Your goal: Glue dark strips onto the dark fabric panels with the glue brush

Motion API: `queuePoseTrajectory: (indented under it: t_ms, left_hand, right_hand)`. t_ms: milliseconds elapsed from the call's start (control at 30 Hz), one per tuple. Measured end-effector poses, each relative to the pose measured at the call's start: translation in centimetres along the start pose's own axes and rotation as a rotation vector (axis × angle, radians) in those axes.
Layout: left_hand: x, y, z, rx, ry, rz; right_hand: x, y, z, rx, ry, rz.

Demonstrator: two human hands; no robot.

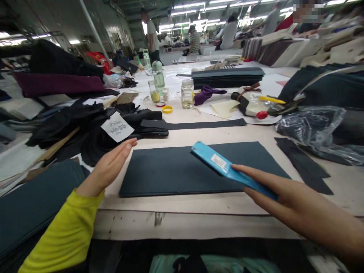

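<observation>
A dark rectangular fabric panel lies flat on the worktable in front of me. My right hand holds a flat blue plastic tool with a white label, its far end resting over the panel's upper middle. My left hand, in a yellow sleeve, is flat with fingers together at the panel's left edge, holding nothing.
A long dark strip lies beyond the panel. Glass jars, lids, a purple cloth and stacked dark panels stand further back. Black fabric heaps sit left, a plastic bag and dark strips right. People work in the background.
</observation>
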State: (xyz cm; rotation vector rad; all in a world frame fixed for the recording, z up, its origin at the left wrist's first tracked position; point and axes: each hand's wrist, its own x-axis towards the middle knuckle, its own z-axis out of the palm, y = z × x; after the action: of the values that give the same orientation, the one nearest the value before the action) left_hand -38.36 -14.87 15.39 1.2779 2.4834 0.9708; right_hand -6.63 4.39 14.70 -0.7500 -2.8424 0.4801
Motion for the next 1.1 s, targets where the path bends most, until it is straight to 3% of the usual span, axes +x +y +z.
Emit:
queuePoseTrajectory:
  t_ms: [100,233,300,400,533,567,700,733,867,900,967,1033,1100]
  left_hand:
    - [1.1,1.9,-1.6,-0.107,0.002,-0.026]
    - [3.8,2.1,-0.8,-0.117,-0.297,-0.059]
    - [5.0,1.5,0.2,-0.104,-0.405,-0.109]
    - [5.9,0.8,1.1,-0.084,-0.5,-0.2]
    - [6.0,1.0,1.2,-0.079,-0.555,-0.222]
    - [6.0,1.1,1.2,-0.071,-0.551,-0.219]
    - [5.9,1.1,1.4,-0.043,-0.528,-0.207]
    - [5.9,1.1,1.5,-0.039,-0.523,-0.208]
    - [5.7,0.9,1.3,-0.029,-0.53,-0.234]
    - [5.6,0.9,1.2,-0.015,-0.528,-0.224]
    - [5.5,0.8,1.3,0.061,-0.512,-0.148]
    - [5.2,0.8,1.8,0.225,-0.494,-0.011]
    - [4.7,0.9,2.8,0.428,-0.476,0.147]
  right_hand:
    - [3.8,-2.9,0.6,0.038,-0.106,-0.189]
    - [8.4,-6.3,1.9,-0.05,-0.197,-0.324]
    - [9.4,-7.8,2.4,-0.109,-0.212,-0.342]
    - [8.4,-9.8,2.8,-0.101,-0.279,-0.353]
    - [5.8,-11.5,2.9,0.108,-0.524,-0.594]
    - [5.7,-11.7,3.1,0.12,-0.519,-0.62]
    - [7.0,-12.2,4.2,-0.026,-0.213,-0.471]
    - [7.0,-12.3,4.4,-0.05,-0.194,-0.474]
    - [5.3,-12.3,3.6,0.051,-0.46,-0.75]
    - [4.8,-11.7,3.2,0.076,-0.477,-0.744]
    - [4.1,-10.1,2.5,0.054,-0.359,-0.569]
    - [3.7,-8.3,2.3,-0.017,-0.205,-0.347]
    - [3.2,-6.9,2.4,-0.068,-0.171,-0.275]
